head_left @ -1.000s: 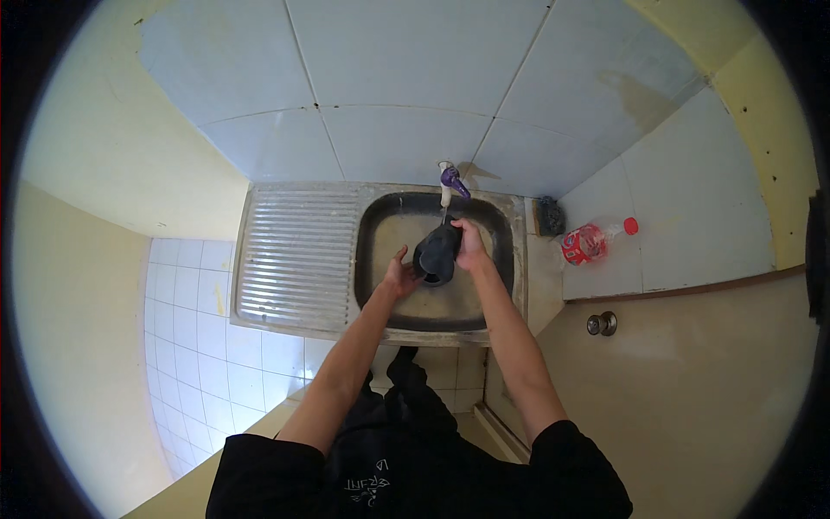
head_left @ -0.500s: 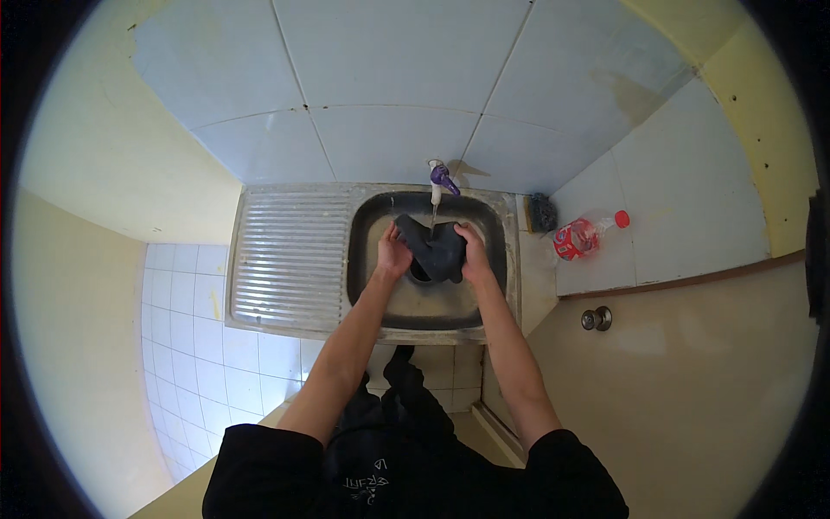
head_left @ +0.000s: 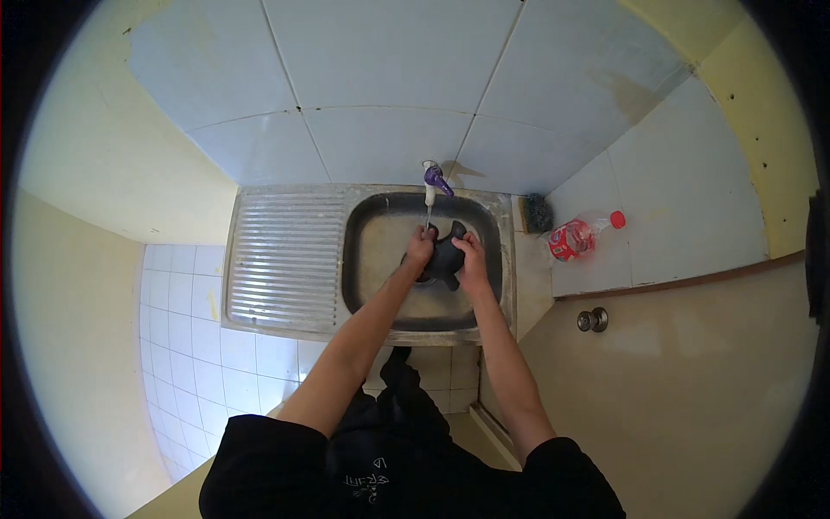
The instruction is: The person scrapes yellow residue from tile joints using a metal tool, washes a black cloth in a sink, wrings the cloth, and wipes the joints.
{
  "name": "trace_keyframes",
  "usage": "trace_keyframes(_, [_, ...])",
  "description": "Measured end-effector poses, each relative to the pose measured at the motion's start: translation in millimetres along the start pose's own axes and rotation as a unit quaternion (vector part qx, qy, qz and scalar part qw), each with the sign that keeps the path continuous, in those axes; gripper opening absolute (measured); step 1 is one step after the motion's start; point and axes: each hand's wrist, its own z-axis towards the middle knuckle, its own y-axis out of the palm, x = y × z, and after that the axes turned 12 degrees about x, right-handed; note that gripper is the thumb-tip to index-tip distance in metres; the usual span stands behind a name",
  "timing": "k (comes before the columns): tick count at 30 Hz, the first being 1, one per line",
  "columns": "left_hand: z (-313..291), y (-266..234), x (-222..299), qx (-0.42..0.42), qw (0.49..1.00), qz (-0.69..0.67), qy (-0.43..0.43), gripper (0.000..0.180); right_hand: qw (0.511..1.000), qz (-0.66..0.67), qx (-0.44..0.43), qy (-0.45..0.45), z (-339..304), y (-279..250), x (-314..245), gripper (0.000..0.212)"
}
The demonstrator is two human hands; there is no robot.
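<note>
A dark grey, limp piece of cloth (head_left: 445, 258) is bunched between my hands over the sink basin (head_left: 372, 298); its exact kind does not show. My left hand (head_left: 418, 249) is closed on its left part, right under the thin stream from the tap (head_left: 435, 180). Curled round the right edge of the cloth is my right hand (head_left: 470, 256), its thumb on top. The tap has a white spout and a purple handle, and water runs from it. Cloth and hands partly cover the drain.
Left of the basin lies a ribbed metal drainboard (head_left: 285, 259). On the ledge at right are a dark scouring sponge (head_left: 537, 213) and a clear plastic bottle with a red cap and label (head_left: 575, 240). A door with a round knob (head_left: 592, 320) stands at lower right. Tiled wall rises behind.
My left hand has moved right and slightly up, under the running water. The cloth, spread wider before, is now folded and bunched, with my hands closer together.
</note>
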Motion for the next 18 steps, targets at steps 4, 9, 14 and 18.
trace_keyframes(4, [1.8, -2.5, 25.0, -0.005, 0.988, 0.116, 0.106, 0.024, 0.992, 0.096, 0.013, 0.082, -1.6, -11.4, 6.6, 0.012])
trace_keyframes(9, [-0.9, -19.7, 54.0, -0.111, 0.991, 0.034, 0.07, 0.016, 0.985, 0.095, 0.054, 0.131, 5.7, -2.2, 31.7, 0.028])
trace_keyframes(14, [-6.5, -36.1, 77.7, -0.123, 0.987, -0.005, 0.104, 0.015, 0.982, 0.054, 0.04, 0.177, 30.6, -0.3, 61.5, 0.026])
trace_keyframes(18, [-13.1, -53.8, 102.0, -0.091, 0.977, 0.024, 0.193, 0.015, 0.981, -0.172, 0.068, 0.053, 48.6, 2.3, 82.0, 0.031])
